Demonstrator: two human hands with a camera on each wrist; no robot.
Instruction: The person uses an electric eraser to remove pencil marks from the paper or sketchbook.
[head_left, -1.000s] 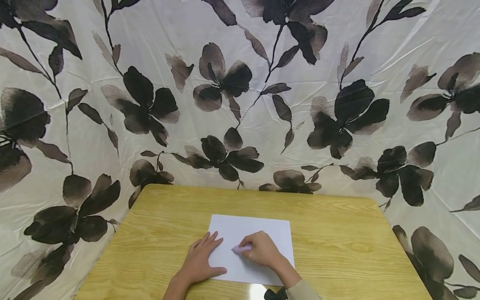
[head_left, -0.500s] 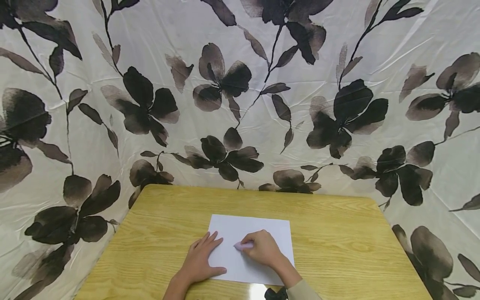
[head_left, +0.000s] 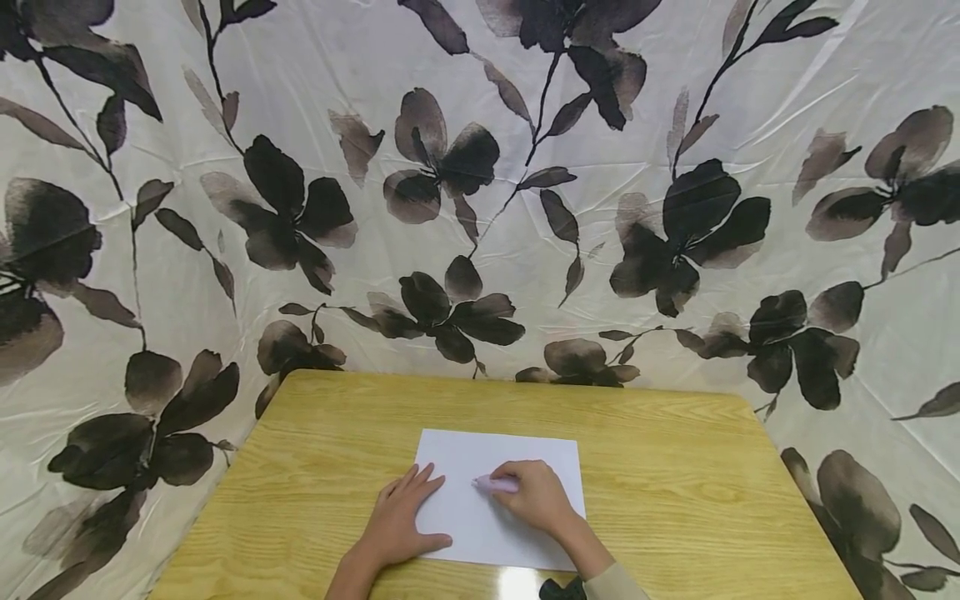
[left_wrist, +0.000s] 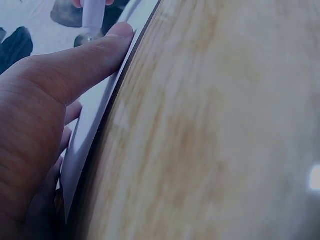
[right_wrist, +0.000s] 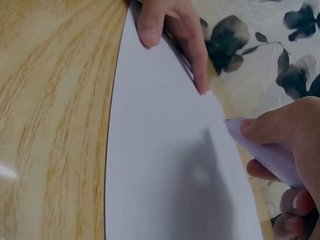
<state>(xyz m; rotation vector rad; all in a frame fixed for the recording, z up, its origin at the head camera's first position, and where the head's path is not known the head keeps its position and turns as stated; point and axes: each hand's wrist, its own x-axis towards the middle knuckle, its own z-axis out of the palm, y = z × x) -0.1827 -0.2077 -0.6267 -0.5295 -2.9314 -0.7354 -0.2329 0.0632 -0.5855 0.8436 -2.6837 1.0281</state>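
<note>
A white sheet of paper lies on the wooden table. My left hand rests spread over its left side, with thumb and fingers apart; in the left wrist view its thumb lies along the near edge. Above the middle of the sheet, my right hand pinches a thick lavender pen between thumb and fingers. The right wrist view shows the pen with a small metal tip, apart from its shadow on the paper. No marks can be made out on the sheet.
The yellow wood-grain table extends around the paper on all sides. Behind it hangs a white cloth with dark flowers. Close to my right sleeve is a small black object, partly out of view.
My right hand has moved the pen a little to the right and away from me, up across the sheet. The left hand and the paper have stayed in place.
</note>
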